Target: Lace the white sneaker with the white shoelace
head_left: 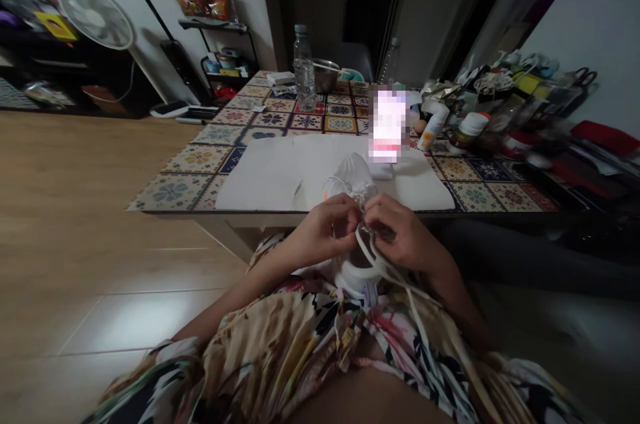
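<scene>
While a white cord [367, 252] is pinched low in the center of the frame by the left grip [325, 232] and right grip [403, 235], both closed on it | if tension is lost, it could slip free — and the white cloth pouch [353, 177] just above could be dragged across the paper sheet [280, 174]

A pixelated patch [389, 124] obscures one tabletop item; identity undeterminable. The left hand [327, 232] and right hand [400, 234] conceal the pinched section of the white cord [363, 244]. A dark shelving unit [45, 64] is cut off at frame left.
</scene>
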Motion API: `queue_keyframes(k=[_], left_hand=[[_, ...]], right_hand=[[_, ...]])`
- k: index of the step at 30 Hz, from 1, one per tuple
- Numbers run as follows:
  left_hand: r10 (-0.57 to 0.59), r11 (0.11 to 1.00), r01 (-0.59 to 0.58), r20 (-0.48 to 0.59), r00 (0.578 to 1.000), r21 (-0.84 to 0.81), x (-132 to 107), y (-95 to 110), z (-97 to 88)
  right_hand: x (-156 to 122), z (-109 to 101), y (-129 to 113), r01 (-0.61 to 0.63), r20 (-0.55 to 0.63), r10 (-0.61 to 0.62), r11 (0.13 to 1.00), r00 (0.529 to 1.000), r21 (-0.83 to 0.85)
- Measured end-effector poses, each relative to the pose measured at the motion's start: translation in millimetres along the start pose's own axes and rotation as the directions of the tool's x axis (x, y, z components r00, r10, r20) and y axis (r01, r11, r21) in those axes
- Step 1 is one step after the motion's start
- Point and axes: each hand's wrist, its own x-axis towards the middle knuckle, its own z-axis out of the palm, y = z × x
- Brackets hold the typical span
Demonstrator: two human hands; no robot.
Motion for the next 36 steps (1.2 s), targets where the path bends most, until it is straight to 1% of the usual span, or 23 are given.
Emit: queue_keyframes(k=[4,10,12,14,16,18,21,22,24,25,27,29,31,32,34,36], left_hand=[[0.010,1.000,-0.010,-0.032,0.999,0.003,0.4,-1.3,-0.4],[0.045,0.999,-0.045,0.008,0.999,-0.001,1.1,-1.6,-0.3],[0.047,0.998,-0.048,-0.007,0.999,-0.040,1.3,-3.5,0.5],[0.032,0.995,-0.035,-0.032,0.999,-0.092,1.5,-5.9,1.5],[0.008,0.989,-0.015,-0.049,0.999,-0.146,1.5,-7.2,2.4],[-0.022,0.977,0.012,-0.044,0.999,-0.214,1.0,-7.2,2.6],[-0.079,0.937,0.070,-0.012,0.997,-0.343,-1.4,-6.8,1.1],[-0.093,0.918,0.083,-0.007,0.996,-0.388,-2.4,-7.3,0.1],[-0.113,0.871,0.094,-0.010,0.994,-0.482,-4.4,-9.5,-2.3],[-0.111,0.838,0.082,-0.021,0.994,-0.539,-5.1,-11.0,-3.6],[-0.086,0.751,0.023,-0.063,0.994,-0.660,-5.7,-14.0,-6.8],[-0.041,0.662,-0.074,-0.134,0.990,-0.746,-5.7,-15.9,-11.2],[-0.017,0.595,-0.176,-0.232,0.973,-0.784,-5.8,-15.8,-17.2],[-0.019,0.569,-0.221,-0.281,0.960,-0.792,-6.2,-15.0,-20.8],[-0.036,0.517,-0.303,-0.374,0.927,-0.801,-7.4,-12.3,-28.0],[-0.059,0.476,-0.368,-0.446,0.893,-0.799,-8.9,-8.8,-33.9]], right_hand=[[1.1,2.9,1.2,0.005,-0.045,0.000,0.994,0.999,0.108],[2.8,4.8,7.7,-0.002,-0.023,0.007,0.977,1.000,0.214],[3.0,5.1,8.4,-0.005,-0.035,0.014,0.971,0.999,0.237],[3.1,4.5,9.6,-0.007,-0.042,0.017,0.975,0.999,0.220],[2.8,3.0,12.1,-0.006,-0.032,0.012,0.980,0.999,0.197],[1.9,1.3,15.6,0.000,-0.015,0.004,0.974,1.000,0.228],[-1.9,0.5,17.7,-0.017,0.031,0.006,0.930,0.999,0.367],[-3.8,0.8,16.6,-0.034,0.033,0.023,0.906,0.999,0.422],[-8.0,2.0,12.0,-0.085,0.007,0.095,0.855,0.995,0.512],[-9.8,2.5,9.4,-0.110,-0.019,0.143,0.832,0.990,0.544],[-11.9,2.0,5.9,-0.129,-0.072,0.213,0.791,0.974,0.599],[-11.5,-1.5,6.8,-0.068,-0.136,0.210,0.745,0.968,0.664],[-10.0,-9.0,11.6,0.074,-0.237,0.154,0.673,0.959,0.736],[-9.6,-14.0,14.7,0.152,-0.298,0.132,0.630,0.945,0.762],[-10.7,-25.2,20.9,0.287,-0.422,0.135,0.548,0.897,0.786],[-14.8,-35.6,26.0,0.387,-0.534,0.188,0.502,0.824,0.774]])
